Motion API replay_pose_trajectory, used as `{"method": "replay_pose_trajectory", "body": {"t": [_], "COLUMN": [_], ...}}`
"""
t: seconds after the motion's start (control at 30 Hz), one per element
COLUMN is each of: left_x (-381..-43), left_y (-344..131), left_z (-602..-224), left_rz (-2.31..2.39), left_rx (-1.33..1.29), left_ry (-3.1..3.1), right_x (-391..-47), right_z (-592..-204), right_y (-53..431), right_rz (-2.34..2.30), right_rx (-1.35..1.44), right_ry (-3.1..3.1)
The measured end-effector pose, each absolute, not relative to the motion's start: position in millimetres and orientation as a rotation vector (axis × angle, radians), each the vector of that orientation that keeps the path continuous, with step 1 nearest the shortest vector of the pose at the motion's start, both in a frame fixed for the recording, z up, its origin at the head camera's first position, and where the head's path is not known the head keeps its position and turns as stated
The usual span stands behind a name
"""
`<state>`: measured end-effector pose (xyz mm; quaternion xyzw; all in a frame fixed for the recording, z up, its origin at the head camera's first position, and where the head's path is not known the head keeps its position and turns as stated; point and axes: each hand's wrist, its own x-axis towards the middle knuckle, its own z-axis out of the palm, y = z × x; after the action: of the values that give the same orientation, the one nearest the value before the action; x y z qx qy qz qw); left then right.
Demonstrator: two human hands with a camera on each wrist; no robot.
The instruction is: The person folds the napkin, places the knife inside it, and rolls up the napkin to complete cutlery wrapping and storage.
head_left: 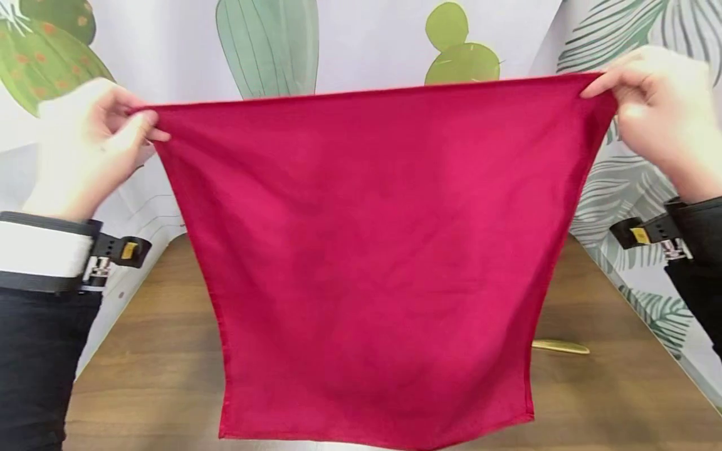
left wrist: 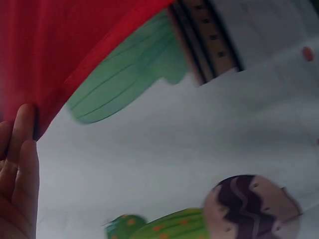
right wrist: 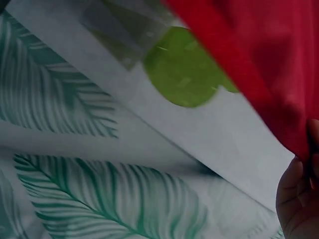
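A crimson cloth napkin [head_left: 372, 250] hangs spread out in the air in the head view, its top edge drawn nearly straight. My left hand [head_left: 104, 134] pinches its upper left corner between thumb and fingers. At the upper right corner my right hand [head_left: 657, 106] pinches the fabric, held slightly higher than the left. In the left wrist view the red cloth [left wrist: 75, 45] runs down to the fingers at the left edge. The right wrist view shows the cloth [right wrist: 264, 59] meeting my fingers at the right edge.
Behind the cloth lies a brown wooden tabletop [head_left: 141, 351]. A gold-coloured utensil handle [head_left: 564, 346] pokes out on the right, its other end hidden by the cloth. A white curtain [head_left: 372, 37] printed with cacti and leaves surrounds the table.
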<state>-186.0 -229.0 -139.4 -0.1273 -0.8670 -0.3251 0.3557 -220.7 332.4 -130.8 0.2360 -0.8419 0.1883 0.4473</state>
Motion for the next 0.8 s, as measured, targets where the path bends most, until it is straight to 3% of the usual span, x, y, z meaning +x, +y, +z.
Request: {"method": "replay_pose_trajectory", "body": {"t": [0.03,0.13,0.47,0.8], "left_x": [-186,-189,-179,-157], "left_y": [-223,-217,-226,-232], "left_z": [-144,-160,-216,-241], "left_rz": [-0.74,-0.615,-0.46,-0.789], "left_rx": [-0.339,-0.397,-0.657,-0.945], "left_ry": [-2.262,-2.273,-2.6,-2.982], "right_x": [-201,-198,-186,-164], "right_z": [-131,-144,-222,-271], "right_y": [310,302,318,334], "right_rz": [0.454,0.418,0.411,0.753], "right_rx": [0.53,0.541,0.835,1.006], "right_ry": [-2.136,-2.202,-2.33,-2.448]}}
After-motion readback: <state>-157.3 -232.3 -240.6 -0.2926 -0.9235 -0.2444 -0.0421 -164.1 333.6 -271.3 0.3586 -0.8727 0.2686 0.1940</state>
